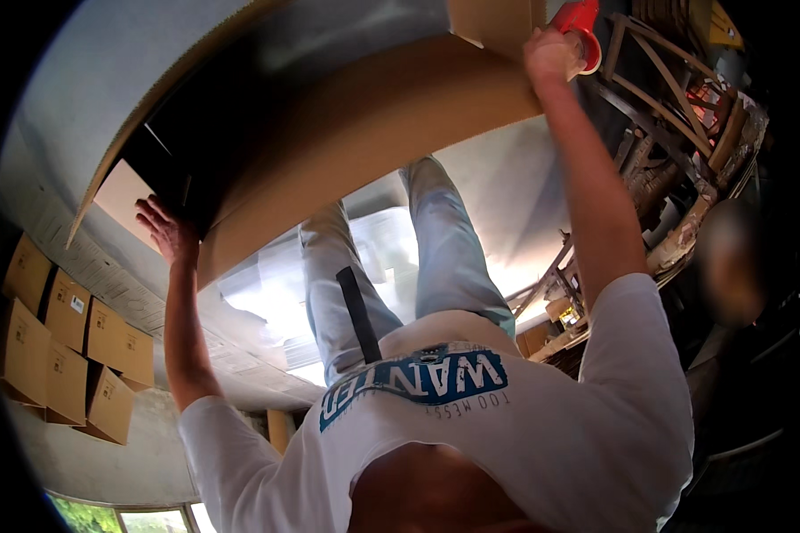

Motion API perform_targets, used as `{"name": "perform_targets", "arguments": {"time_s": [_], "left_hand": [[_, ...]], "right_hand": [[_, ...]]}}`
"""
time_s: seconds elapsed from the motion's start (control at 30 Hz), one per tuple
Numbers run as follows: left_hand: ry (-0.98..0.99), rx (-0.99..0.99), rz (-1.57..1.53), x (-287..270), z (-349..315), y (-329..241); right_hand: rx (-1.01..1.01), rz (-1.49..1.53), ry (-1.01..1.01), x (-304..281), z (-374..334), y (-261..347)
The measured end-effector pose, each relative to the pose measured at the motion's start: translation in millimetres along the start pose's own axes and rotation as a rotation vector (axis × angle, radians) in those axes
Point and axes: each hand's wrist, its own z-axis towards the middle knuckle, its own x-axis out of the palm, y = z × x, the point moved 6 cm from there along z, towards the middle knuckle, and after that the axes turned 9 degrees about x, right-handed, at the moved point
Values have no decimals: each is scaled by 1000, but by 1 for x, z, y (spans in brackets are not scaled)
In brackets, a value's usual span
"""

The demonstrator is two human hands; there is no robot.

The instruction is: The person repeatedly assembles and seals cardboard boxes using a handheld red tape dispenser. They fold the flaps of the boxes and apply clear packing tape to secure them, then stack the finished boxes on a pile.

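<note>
A large brown cardboard box [378, 133] stands open in front of my legs, with a dark interior and its long near flap toward me. My left hand [171, 233] rests on the small end flap [124, 202] at the box's left side, fingers stretched and somewhat apart. At the far right corner, my right hand [553, 59] is closed around a red tape dispenser [581, 19], with a roll of tape showing by its lower edge. Beside that hand, another end flap [496, 25] is partly visible. The lower part of the dispenser grip is hidden by my fingers.
Several closed brown cartons [67, 324] are stacked on the left. To the right lies a cluttered heap with wooden frames [662, 80] and scrap pieces. Bright light falls on the grey floor [271, 284] around my legs. Windows [151, 520] show at the lower left.
</note>
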Motion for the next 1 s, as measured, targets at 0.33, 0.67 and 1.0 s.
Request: {"name": "perform_targets", "arguments": {"time_s": [0.33, 0.67, 1.0], "left_hand": [[228, -147, 185, -22, 33, -34], [118, 487, -285, -92, -48, -137], [547, 405, -224, -54, 95, -112]], "right_hand": [[-85, -48, -10, 7, -51, 63], [372, 926, -47, 68, -19, 44], [274, 1048, -10, 25, 17, 34]]}}
